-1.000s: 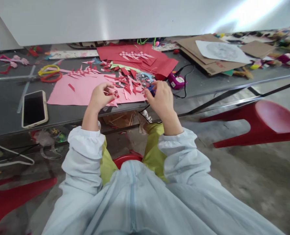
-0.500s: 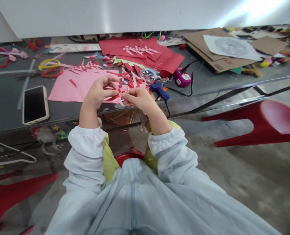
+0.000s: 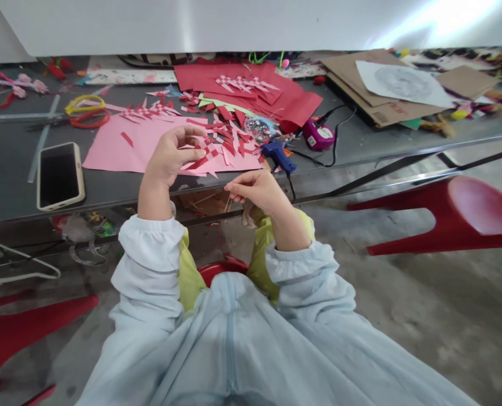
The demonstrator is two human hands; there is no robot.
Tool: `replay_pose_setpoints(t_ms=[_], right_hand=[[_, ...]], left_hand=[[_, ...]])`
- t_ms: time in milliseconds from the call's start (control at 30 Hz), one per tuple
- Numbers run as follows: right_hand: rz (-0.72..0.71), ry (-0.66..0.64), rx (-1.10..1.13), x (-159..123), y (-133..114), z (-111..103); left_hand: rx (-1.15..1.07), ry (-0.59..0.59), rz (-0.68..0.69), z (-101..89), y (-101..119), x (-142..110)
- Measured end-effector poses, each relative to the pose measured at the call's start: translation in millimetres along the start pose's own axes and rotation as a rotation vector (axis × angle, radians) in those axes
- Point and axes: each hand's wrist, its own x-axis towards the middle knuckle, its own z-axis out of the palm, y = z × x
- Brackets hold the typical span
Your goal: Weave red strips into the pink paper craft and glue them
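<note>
My left hand point(image 3: 171, 157) is raised over the near edge of the dark table point(image 3: 9, 217), its fingers curled round a small woven piece of red and pink paper strips point(image 3: 203, 157). My right hand point(image 3: 256, 190) hovers just off the table edge, lower and to the right of that piece. Its fingers are pinched together, and I cannot make out what, if anything, is between them. A blue glue gun point(image 3: 278, 154) lies on the table just beyond my right hand.
A pink paper sheet point(image 3: 115, 148) with several cut red strips lies under my left hand; red paper sheets point(image 3: 276, 98) lie behind. A phone point(image 3: 60, 175) lies at left, red and yellow loops point(image 3: 87, 111) behind it. Cardboard point(image 3: 361, 79) at right, purple device point(image 3: 317, 134), red stool point(image 3: 462, 214).
My right hand let go of the glue gun, came to the woven piece, then drew back toward me below the table edge. My left hand keeps hold of the woven piece.
</note>
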Motion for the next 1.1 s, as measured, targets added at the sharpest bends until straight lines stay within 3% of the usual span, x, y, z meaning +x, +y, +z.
replay_pose_setpoints(t_ms=[233,467,767,1100], right_hand=[[-0.005,0.060,0.244,-6.7,16.0,38.2],[-0.051,0.162,0.626,10.0,2.2,75.8],[-0.024,0.302,0.540,16.9,5.3,78.2],[-0.003,0.340,0.628,2.3,27.3,68.8]], left_hand=[[-0.141,0.114,0.100,11.7,-7.1,-2.3],[-0.157,0.128,0.137,22.3,-8.2,-5.7],[0.061,0.125,0.156,25.8,-6.8,-4.5],[0.040,0.138,0.158,23.3,-9.6,-0.7]])
